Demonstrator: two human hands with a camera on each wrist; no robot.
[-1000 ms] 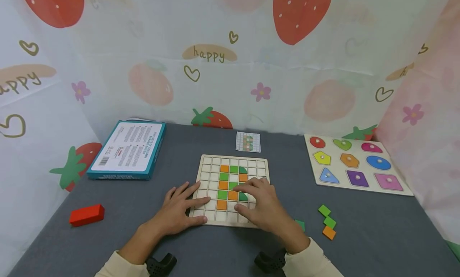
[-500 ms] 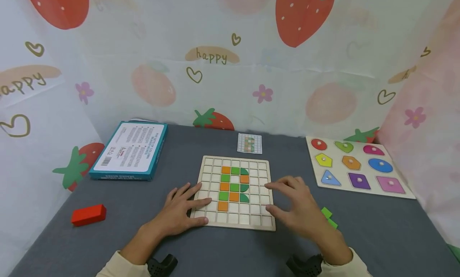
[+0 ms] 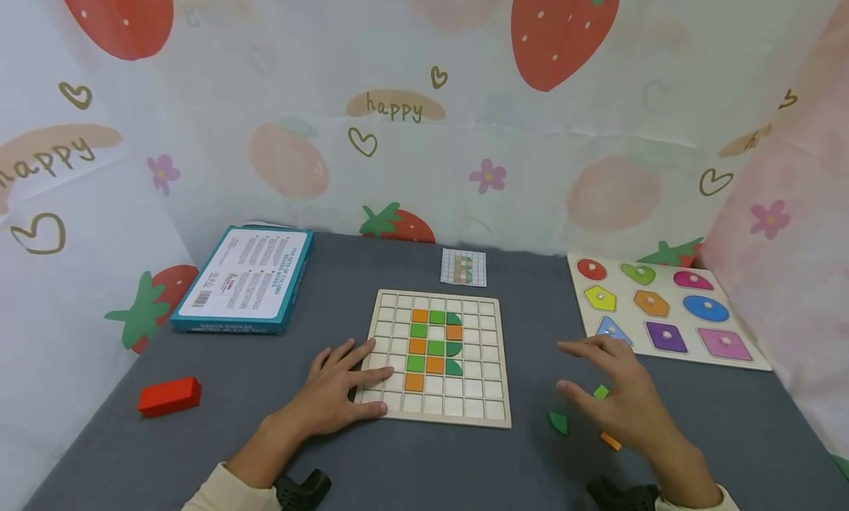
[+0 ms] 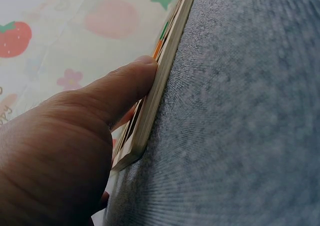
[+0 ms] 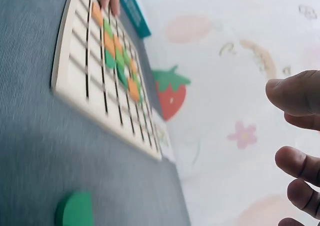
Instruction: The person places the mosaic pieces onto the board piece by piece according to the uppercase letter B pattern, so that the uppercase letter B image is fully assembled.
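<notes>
A wooden grid board (image 3: 451, 420) lies in the middle of the table, with orange squares (image 3: 414, 382), light green squares (image 3: 435, 348) and dark green quarter-round tiles (image 3: 454, 367) in its cells. My left hand (image 3: 332, 389) rests, fingers spread, on its near left corner; in the left wrist view the thumb (image 4: 125, 84) lies on the board's edge. Right of the board, my right hand (image 3: 626, 400) hovers with thumb and fingers apart, holding nothing. Around it lie a dark green quarter-round tile (image 3: 558, 423), a light green tile (image 3: 601, 392) and an orange tile (image 3: 611, 441), some partly hidden.
A printed pattern card (image 3: 463, 268) lies behind the board. At the back left is a teal box (image 3: 242, 275), with a red block (image 3: 169, 397) nearer me. A knobbed shape puzzle (image 3: 623, 327) lies at the back right. Printed fabric (image 3: 530, 150) walls the table.
My right hand has left the board and moved right, over the loose tiles. A dark green quarter-round tile now shows in the cell it covered before. My left hand stays on the board.
</notes>
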